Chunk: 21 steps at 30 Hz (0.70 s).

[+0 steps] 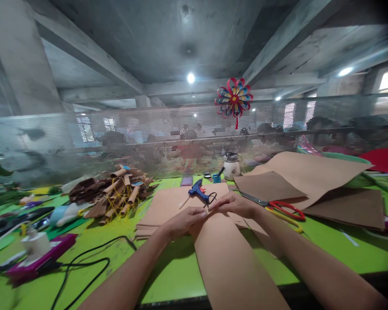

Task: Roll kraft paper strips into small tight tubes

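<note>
A long strip of brown kraft paper (233, 262) runs from the table's near edge out to my hands. My left hand (183, 221) pinches the strip's far end on the left side, fingers closed on it. My right hand (236, 204) pinches the same far end on the right side. Both hands meet just in front of a blue glue gun (198, 191), which lies on a stack of brown paper sheets (163, 211).
Red-handled scissors (283, 209) lie right of my right hand on large brown sheets (310, 172). A pile of rolled brown paper pieces (116, 191) sits at left. Black cables (87, 262) and a magenta box (42, 256) lie near left. A white jar (232, 165) stands behind, before a mesh fence.
</note>
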Available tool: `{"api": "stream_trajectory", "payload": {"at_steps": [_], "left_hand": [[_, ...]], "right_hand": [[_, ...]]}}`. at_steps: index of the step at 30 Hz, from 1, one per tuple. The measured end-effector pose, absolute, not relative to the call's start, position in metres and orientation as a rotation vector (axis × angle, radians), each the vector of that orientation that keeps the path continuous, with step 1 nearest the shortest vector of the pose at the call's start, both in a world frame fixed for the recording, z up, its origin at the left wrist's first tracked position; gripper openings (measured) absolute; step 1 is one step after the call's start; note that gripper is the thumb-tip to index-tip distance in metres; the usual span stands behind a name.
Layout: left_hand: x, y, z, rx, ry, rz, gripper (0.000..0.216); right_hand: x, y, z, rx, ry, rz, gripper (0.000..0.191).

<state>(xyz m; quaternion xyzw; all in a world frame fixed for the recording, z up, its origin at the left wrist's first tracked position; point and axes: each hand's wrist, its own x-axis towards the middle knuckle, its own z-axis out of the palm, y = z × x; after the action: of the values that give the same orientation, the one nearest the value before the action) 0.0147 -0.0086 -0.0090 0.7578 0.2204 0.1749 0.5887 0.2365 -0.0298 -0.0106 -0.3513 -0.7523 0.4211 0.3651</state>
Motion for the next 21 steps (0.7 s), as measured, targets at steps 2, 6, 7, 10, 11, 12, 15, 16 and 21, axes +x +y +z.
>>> {"api": "stream_trajectory", "payload": {"at_steps": [2,6,7,10,11,12,15,16,21], "left_hand": [[0.017,-0.008,-0.01,1.757,0.534,0.417,0.04],[0.018,-0.001,-0.017,1.823,0.609,0.409,0.041],[0.017,0.002,-0.019,1.849,0.633,0.405,0.041],[0.016,0.006,-0.022,1.908,0.67,0.402,0.043],[0.016,0.006,-0.022,1.928,0.673,0.404,0.043],[0.015,0.006,-0.022,1.951,0.675,0.406,0.043],[0.016,0.005,-0.021,2.035,0.653,0.391,0.043],[0.016,0.005,-0.02,2.07,0.643,0.385,0.043],[0.018,0.004,-0.02,2.277,0.618,0.402,0.043]], "right_hand": [[0.237,-0.029,-0.011,-0.903,-1.933,1.09,0.032],[0.239,-0.029,-0.011,-0.917,-1.898,1.149,0.031],[0.24,-0.029,-0.011,-0.916,-1.871,1.176,0.031],[0.243,-0.028,-0.011,-0.89,-1.775,1.266,0.032],[0.244,-0.028,-0.011,-0.884,-1.756,1.284,0.033],[0.244,-0.028,-0.011,-0.888,-1.746,1.289,0.034],[0.241,-0.028,-0.013,-0.958,-1.784,1.229,0.036],[0.239,-0.028,-0.014,-0.99,-1.816,1.195,0.038],[0.23,-0.029,-0.018,-1.069,-1.968,1.087,0.038]]}}
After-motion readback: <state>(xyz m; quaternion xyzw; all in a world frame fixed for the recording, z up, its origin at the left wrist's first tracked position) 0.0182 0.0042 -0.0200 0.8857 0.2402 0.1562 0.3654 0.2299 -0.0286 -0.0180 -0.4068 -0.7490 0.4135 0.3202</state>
